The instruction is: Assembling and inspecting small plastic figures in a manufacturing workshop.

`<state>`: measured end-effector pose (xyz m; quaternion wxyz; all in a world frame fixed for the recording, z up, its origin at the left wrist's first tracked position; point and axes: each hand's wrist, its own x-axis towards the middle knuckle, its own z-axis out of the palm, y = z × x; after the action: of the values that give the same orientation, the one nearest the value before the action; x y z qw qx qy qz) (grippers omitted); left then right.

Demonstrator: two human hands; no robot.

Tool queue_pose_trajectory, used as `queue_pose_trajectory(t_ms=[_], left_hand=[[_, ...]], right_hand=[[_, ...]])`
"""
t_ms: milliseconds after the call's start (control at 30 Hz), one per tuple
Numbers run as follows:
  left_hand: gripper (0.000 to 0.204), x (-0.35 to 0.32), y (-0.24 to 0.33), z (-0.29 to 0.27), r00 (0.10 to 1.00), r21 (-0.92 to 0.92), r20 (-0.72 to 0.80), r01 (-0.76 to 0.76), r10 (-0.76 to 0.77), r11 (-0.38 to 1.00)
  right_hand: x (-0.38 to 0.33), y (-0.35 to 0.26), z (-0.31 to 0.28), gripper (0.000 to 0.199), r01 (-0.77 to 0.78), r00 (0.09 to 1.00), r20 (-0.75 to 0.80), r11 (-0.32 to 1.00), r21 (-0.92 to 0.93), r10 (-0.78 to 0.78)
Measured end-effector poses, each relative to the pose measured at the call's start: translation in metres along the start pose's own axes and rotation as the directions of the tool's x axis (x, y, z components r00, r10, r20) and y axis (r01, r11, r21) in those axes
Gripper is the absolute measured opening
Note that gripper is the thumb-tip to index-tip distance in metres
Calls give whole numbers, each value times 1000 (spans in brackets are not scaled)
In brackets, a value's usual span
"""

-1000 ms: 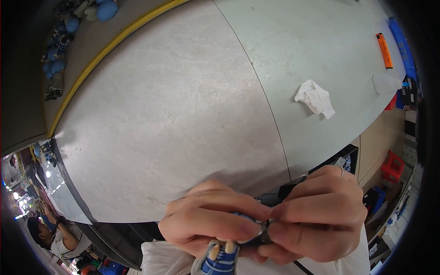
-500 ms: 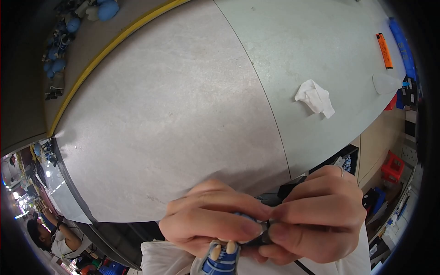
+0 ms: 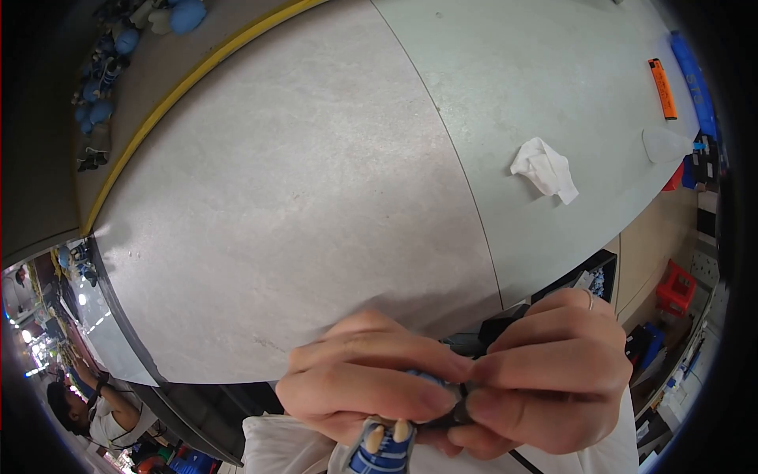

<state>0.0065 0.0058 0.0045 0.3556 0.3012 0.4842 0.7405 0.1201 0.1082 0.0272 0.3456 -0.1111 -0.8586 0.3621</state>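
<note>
The left hand [image 3: 367,383] and the right hand [image 3: 553,375] are together at the lower edge of the view, fingertips meeting in front of the body. The left hand is clamped on a small blue toy [image 3: 380,457]. The toy hangs below the left fingers, with white lines across its surface and two cream-coloured stubs at its upper end; its remaining part is covered by the hand or cut off by the frame. The right thumb and fingers are pinched on a small dark piece [image 3: 460,409] between the two hands; its full shape is hidden. A thin ring [image 3: 591,299] is on a finger of the right hand.

White cloth [image 3: 268,434] lies beneath the hands. Beyond them is the table [image 3: 276,205], with a grey section at left and a pale green section at right. A crumpled white tissue [image 3: 546,172] rests on the green section. Near the far right edge are an orange box [image 3: 662,88], a blue bag [image 3: 695,87] and a clear plastic piece [image 3: 666,145].

A yellow strip [image 3: 207,63] borders the table at upper left; blue parts [image 3: 187,16] lie past it. A red stool [image 3: 676,287] stands at right. Another person [image 3: 106,411] is at lower left.
</note>
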Motion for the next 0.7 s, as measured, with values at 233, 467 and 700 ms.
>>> queue_pose_trajectory(t_ms=[233,467,700], left_hand=[[22,0,2,-1,1000,44,3,31,-31,999],[24,0,-2,1,999,10,-4,-40,40,999],[25,3,-11,-5,987,-2,53,-149,148,989]], right_hand=[[-1,1,2,21,14,1000,6,1000,-1,-14],[1,-7,-2,21,-34,999,22,998,-55,35],[-1,-4,1,24,-58,998,24,998,-19,58]])
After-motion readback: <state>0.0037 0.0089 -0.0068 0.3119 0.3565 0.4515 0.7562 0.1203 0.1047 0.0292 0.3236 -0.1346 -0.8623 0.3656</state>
